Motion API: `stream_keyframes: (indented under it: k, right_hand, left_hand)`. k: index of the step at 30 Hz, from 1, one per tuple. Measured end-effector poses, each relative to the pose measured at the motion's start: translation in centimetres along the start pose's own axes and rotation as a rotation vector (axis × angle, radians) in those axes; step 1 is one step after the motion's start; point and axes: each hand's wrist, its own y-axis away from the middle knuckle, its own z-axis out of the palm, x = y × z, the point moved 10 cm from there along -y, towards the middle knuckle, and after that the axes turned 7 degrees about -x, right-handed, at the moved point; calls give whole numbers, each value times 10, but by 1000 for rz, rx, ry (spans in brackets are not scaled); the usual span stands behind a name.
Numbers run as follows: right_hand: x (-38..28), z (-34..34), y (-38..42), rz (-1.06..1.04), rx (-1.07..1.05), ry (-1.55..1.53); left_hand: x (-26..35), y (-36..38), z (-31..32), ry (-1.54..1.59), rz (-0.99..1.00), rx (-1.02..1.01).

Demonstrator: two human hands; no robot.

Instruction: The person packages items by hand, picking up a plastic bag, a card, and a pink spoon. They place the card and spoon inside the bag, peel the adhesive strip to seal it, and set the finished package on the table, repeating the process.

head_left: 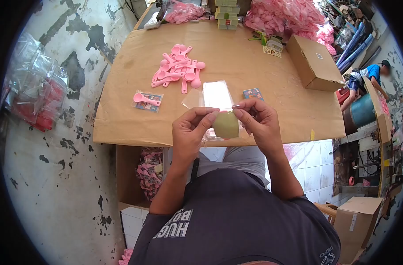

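Observation:
Just over the table's front edge, my left hand and my right hand pinch the upper corners of a small olive-green card between thumb and forefinger. Shiny clear plastic shows around the card's top edge. Behind it lies a stack of clear plastic bags. A blue printed card is flat on the table beyond my right hand. To the left, a pink measuring spoon rests on a bagged printed card. Farther back sits a loose pile of pink spoons.
The brown-covered table carries a cardboard box at right, heaped bagged pink items and bundled card stacks at the back. Clear bags hang on the left wall. A person bends over at far right.

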Motion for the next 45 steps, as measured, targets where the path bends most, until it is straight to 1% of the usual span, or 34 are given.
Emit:
stream_keyframes:
  k: [2, 5, 8, 11, 14, 18, 21, 23, 27, 29, 30, 32, 33, 35, 36, 38, 39, 41, 42, 44, 45]
  right_hand:
    - [-5, -2, -3, -29, -20, -11]
    - [-29, 11, 17, -128, -27, -61]
    - [-29, 12, 24, -143, -29, -55]
    - [-25, 8, 30, -106, -26, -62]
    - [-26, 9, 30, -145, -71, -59]
    - [-21, 8, 25, -104, -101, -94]
    - [-14, 3, 20, -98, -89, -58]
    - [-16, 0, 18, -149, -84, -39]
    - [-14, -7, 9, -208, -100, -80]
    - [-10, -7, 3, -231, -189, -145]
    - [-8, -8, 1, -225, -184, -154]
    - [-10, -10, -4, -222, -174, -178]
    - [-12, -10, -6, -219, -173, -184]
    - [-16, -9, -8, -232, -168, -115]
    - [-14, -11, -11, -230, -169, -121]
    - [-19, -11, -13, -318, -172, 7]
    - [-18, -11, -13, -314, -175, 1]
    - [-12, -12, -16, -231, -141, 133]
    - [-11, -10, -16, -242, -152, 134]
    - [1, -20, -16, -208, -44, -93]
    - [-1, -18, -17, -213, -57, -91]
  left_hand:
    - [5, -4, 4, 39, -5, -6]
    - [26, 12, 17, 10, 50, -18]
    - [29, 18, 22, -43, 87, -38]
    - [34, 22, 26, -89, 134, -63]
    - [38, 25, 28, -84, 128, -57]
    - [36, 23, 24, -156, 140, -69]
    - [35, 17, 23, -189, 128, -93]
    - [32, 13, 23, -84, 123, -124]
    - [21, 4, 17, -50, 93, -148]
    - [22, 1, 18, -170, 93, -181]
    - [21, -1, 18, -174, 82, -182]
    - [26, -5, 20, -282, 141, -206]
    - [27, -8, 20, -285, 134, -205]
    - [29, -14, 19, -111, 135, -204]
    - [26, -15, 17, -115, 130, -202]
    - [13, -17, 11, -108, 62, -137]
    - [10, -17, 12, -111, 57, -132]
    - [3, -23, 11, -83, 11, -73]
    - [6, -26, 13, -89, 23, -66]
    - [1, -27, 24, 42, -76, -116]
    - [2, -28, 20, 40, -65, -107]
